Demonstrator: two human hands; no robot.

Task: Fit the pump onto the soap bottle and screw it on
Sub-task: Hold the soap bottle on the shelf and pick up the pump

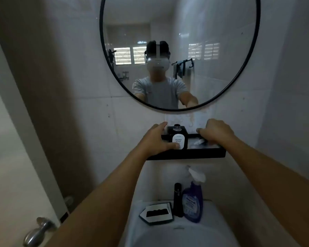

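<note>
**On the shelf: bottle steadied, pump being fetched**

At the shelf's [185, 155] left end, the left hand [156, 139] grips the open-necked soap bottle [178, 138]. Toward its right end, the right hand [216, 133] closes over the pale pump [200, 142]; its hold is unclear. Best keep the bottle upright, seat the pump squarely, then twist.

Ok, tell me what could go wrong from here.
1. The bottle stands uncapped on a narrow shelf above the sink; the left hand gripping it could tip it and spill soap.
2. The right hand reaches for something pale, probably the pump, lying near the shelf's front edge; a fumble might knock it into the sink.
3. Below stand a spray bottle and a black cylinder that anything falling could topple.
</note>
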